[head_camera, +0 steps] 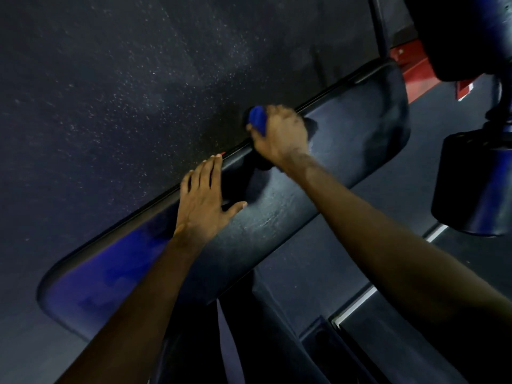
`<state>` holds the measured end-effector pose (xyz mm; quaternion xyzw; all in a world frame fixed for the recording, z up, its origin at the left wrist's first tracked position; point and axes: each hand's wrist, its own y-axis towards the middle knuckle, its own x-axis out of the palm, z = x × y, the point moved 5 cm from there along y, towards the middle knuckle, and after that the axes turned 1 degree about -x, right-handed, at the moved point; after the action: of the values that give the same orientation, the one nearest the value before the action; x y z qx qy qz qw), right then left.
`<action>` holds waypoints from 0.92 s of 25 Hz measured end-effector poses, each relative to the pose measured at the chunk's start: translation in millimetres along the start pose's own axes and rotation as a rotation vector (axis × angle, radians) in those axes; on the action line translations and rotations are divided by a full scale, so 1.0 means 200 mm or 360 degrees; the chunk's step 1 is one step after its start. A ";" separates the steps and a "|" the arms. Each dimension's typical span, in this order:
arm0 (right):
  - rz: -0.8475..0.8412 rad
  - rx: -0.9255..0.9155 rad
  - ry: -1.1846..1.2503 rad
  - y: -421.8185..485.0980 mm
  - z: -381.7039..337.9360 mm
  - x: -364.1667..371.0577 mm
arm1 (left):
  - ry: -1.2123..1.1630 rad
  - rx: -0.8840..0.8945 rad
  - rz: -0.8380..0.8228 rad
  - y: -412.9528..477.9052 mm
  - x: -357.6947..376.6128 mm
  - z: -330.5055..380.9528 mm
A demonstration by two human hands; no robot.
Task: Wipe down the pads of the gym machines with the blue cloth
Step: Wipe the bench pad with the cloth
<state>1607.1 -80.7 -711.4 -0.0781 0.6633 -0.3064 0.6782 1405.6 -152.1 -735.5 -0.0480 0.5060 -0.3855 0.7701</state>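
Observation:
A long dark padded bench point(291, 212) runs diagonally from lower left to upper right. My right hand point(279, 134) grips a bunched blue cloth point(257, 120) and holds it against the pad's far edge, near the upper half of the bench. My left hand point(203, 195) rests flat on the pad beside it, fingers straight and reaching over the far edge, thumb spread out. Most of the cloth is hidden under my right hand.
Dark speckled rubber floor point(124, 92) lies beyond the bench. A round dark roller pad point(473, 187) hangs at the right, with red machine frame parts point(412, 65) behind it. More dark frame parts point(360, 322) stand under the bench at the lower right.

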 end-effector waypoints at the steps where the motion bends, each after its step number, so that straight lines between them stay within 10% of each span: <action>1: -0.0054 -0.0176 -0.0018 -0.03 -0.10 0.00 | 0.0004 0.0005 0.0017 0.00 0.00 0.00; 5: -0.0266 -0.0180 0.0141 0.07 0.05 -0.05 | 0.0010 -0.0024 -0.0009 0.02 0.00 -0.01; 11: 0.0517 0.0314 0.0722 -0.21 0.24 0.09 | 0.0046 -0.0102 -0.0060 0.03 0.00 0.02; 16: 0.0452 0.0143 0.0796 -0.45 0.28 0.24 | -0.0050 0.0142 -0.0032 0.07 0.00 0.08; 23: 0.0773 0.0659 0.1095 -0.48 0.34 0.27 | 0.0012 0.0130 -0.0006 0.14 0.03 0.19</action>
<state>1638.8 -205.5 -700.3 0.3225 0.7735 -0.2729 0.4724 1453.1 -147.2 -734.4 -0.0161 0.4928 -0.4074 0.7688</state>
